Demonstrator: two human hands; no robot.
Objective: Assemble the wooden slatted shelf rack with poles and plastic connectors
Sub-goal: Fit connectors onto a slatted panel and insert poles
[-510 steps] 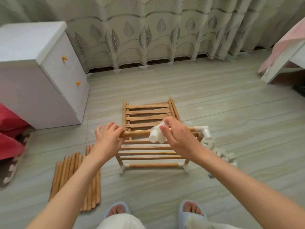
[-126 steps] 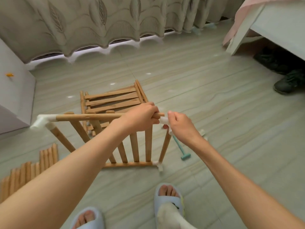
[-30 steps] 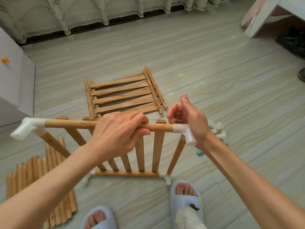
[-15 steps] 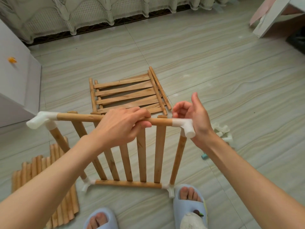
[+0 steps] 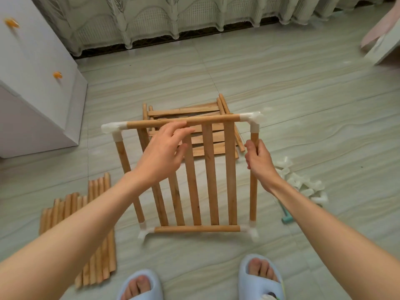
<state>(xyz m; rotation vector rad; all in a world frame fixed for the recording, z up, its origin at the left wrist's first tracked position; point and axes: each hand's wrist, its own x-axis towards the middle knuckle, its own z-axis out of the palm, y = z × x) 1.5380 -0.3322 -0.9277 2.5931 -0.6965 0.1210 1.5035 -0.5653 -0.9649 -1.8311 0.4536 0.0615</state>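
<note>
Four corner connectors close the shelf frame (image 5: pixel 194 174), tilted on its near rail on the floor at 6 o'clock: right hand (image 5: pixel 258 158) grips the 3 o'clock side pole to steady it, left hand (image 5: pixel 164 150) spread loose below the top pole (image 5: pixel 184 122), probably checking fit.
</note>
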